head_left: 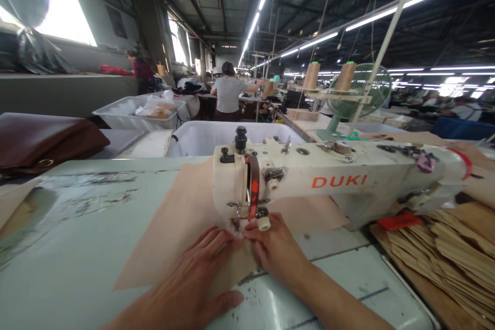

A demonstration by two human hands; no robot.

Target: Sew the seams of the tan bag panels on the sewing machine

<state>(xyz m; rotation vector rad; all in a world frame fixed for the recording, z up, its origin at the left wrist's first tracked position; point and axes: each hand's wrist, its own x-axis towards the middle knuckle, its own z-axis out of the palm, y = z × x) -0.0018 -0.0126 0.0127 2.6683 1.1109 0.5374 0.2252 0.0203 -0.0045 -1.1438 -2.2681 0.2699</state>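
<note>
A large beige sheet of leather-like material (pixel 166 232) lies under the head of a white sewing machine (pixel 286 170) marked DUKI. My left hand (pixel 197 263) rests flat on the sheet, fingers stretched toward the presser foot (pixel 237 224) and thumb spread to the side. Just right of the foot, my right hand (pixel 278 247) has its fingers bent and closed at the sheet's near edge, the fingertips close to the needle area. The sheet passes behind the machine head and shows again beyond it. The exact stitching point is partly hidden by my fingers.
Stacked beige pieces (pixel 436 263) lie on the right, with a red object (pixel 400 220) on them. A brown leather item (pixel 46 139) sits at left. Behind the machine are a white bin (pixel 201 136), thread cones (pixel 311 76) and a green fan (pixel 359 95). A co-worker (pixel 228 93) is farther off.
</note>
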